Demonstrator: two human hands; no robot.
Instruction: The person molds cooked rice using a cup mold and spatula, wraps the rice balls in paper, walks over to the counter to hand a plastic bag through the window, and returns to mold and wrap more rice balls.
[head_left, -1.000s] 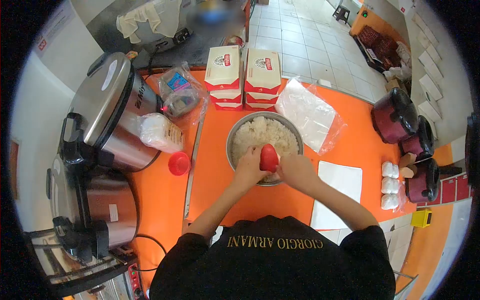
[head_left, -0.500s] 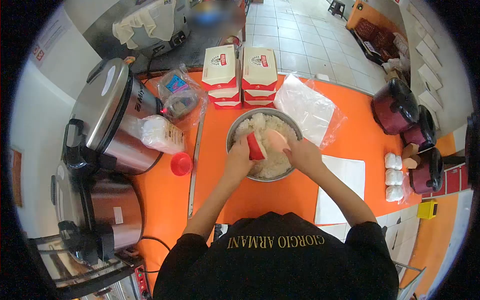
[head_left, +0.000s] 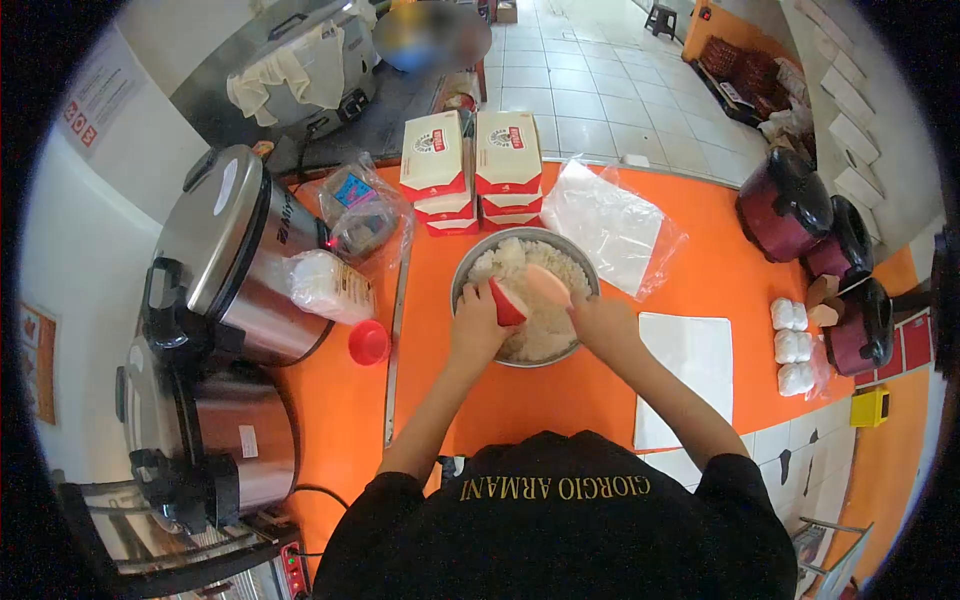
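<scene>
The person's left hand (head_left: pixel 476 325) is curled round a red cup (head_left: pixel 507 304), its fingers wrapped about the side; the cup is tilted, and how full it is cannot be made out. The right hand (head_left: pixel 603 325) is closed in a fist on the handle of a pale pink rice paddle (head_left: pixel 546 284), whose blade points up and left, beside the cup. Both tools are over a round metal bowl (head_left: pixel 540 233) of cooked white rice (head_left: pixel 503 256); whether the blade touches the grains cannot be told.

The bowl stands on the orange worktop (head_left: pixel 480 405), between its near and far edges. Behind it, at the far edge, are two stacks of cream-and-red cardboard boxes (head_left: pixel 432 155), with white sheets in clear plastic (head_left: pixel 605 225) to their right. A stack of white paper (head_left: pixel 683 380) lies at the near edge, right of the bowl. Toward the right edge sit small white wrapped packets (head_left: pixel 793 345) and three dark red rice cookers (head_left: pixel 785 205).

Left of a seam in the worktop are a small red bowl (head_left: pixel 369 343), a plastic-wrapped white pack (head_left: pixel 330 287) and, along the left edge, two large steel cookers (head_left: pixel 265 290).
</scene>
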